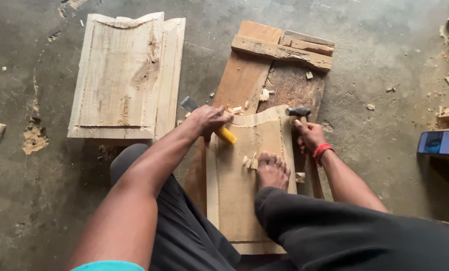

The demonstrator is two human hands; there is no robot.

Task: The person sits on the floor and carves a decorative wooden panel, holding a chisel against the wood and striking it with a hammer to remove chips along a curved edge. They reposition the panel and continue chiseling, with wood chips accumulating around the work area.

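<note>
The carved wooden panel lies flat on the concrete floor at the middle of the view, its arched top edge toward twelve o'clock and its lower end running under the person's legs at six o'clock; a bare foot is planted on it just right of its centre, with pale wood chips at the toes. The left hand sits at the panel's upper left corner, about ten o'clock from the foot, closed around a chisel with a yellow handle; the handle's end points down toward five o'clock, and the tool's far end is hidden by the hand. The right hand is at the panel's upper right corner, around one o'clock from the foot, fingers wrapped tight on the shaft of a hammer whose dark head stands just above the panel's top edge; a red band circles that wrist. A grey blade-like tool lies on the floor just beside the left hand at ten o'clock. Under and beyond the panel, toward twelve o'clock, lie darker boards with a crosspiece nailed over them. Well apart at ten o'clock rests a second carved panel; at three o'clock, near the frame edge, lies a blue phone-like slab.
</note>
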